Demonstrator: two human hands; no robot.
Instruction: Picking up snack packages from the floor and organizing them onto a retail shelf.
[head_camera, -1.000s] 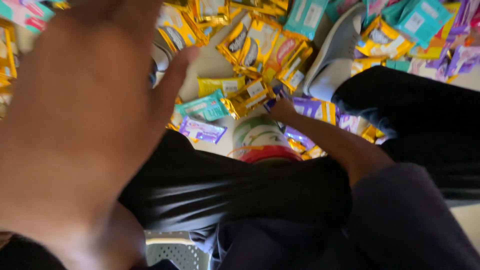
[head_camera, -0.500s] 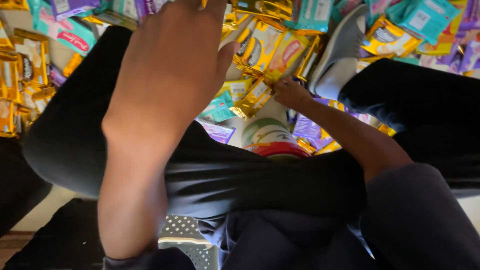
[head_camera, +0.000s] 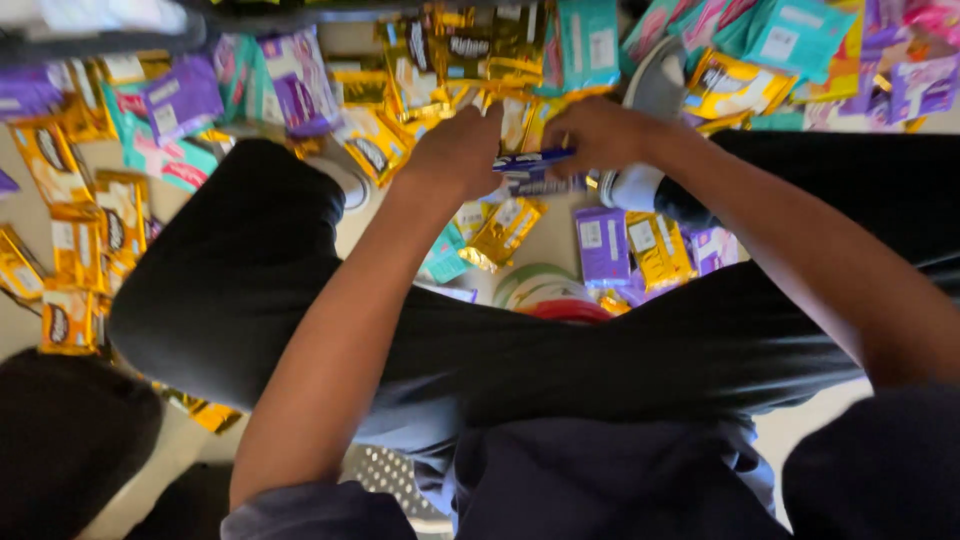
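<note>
Blue-and-purple wrapped bar (head_camera: 535, 160) pinched at both ends, left hand (head_camera: 460, 150) and right hand (head_camera: 595, 135) closed on it, long axis running left to right, held above far floor litter of gold wrappers (head_camera: 500, 230) and purple packets (head_camera: 603, 245); black-trousered legs (head_camera: 250, 260) nearer.

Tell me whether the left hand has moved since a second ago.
Yes. The left hand went from close to the camera out past the black-clad knee to the purple packet.
</note>
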